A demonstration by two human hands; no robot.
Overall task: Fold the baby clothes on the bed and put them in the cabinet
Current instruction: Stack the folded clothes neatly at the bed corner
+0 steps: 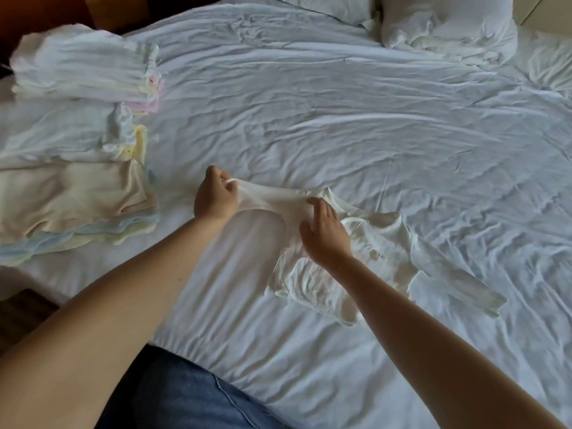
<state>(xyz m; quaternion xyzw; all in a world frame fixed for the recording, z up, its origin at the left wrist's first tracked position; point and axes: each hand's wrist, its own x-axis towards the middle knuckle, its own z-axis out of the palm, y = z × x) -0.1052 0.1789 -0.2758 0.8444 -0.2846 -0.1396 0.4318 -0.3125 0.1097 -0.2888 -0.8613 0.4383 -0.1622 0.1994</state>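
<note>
Mid-fold. My left hand and right hand both pinch the white top by its sleeve, pulled taut. Next I judge: lay it inward, flat.

free: bed sheet ctr/far | blocked: folded stacks left (pillows far)

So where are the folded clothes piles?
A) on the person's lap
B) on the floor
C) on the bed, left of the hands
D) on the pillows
C: the piles sit on the bed, left of the left hand and far from the pillows.
</note>
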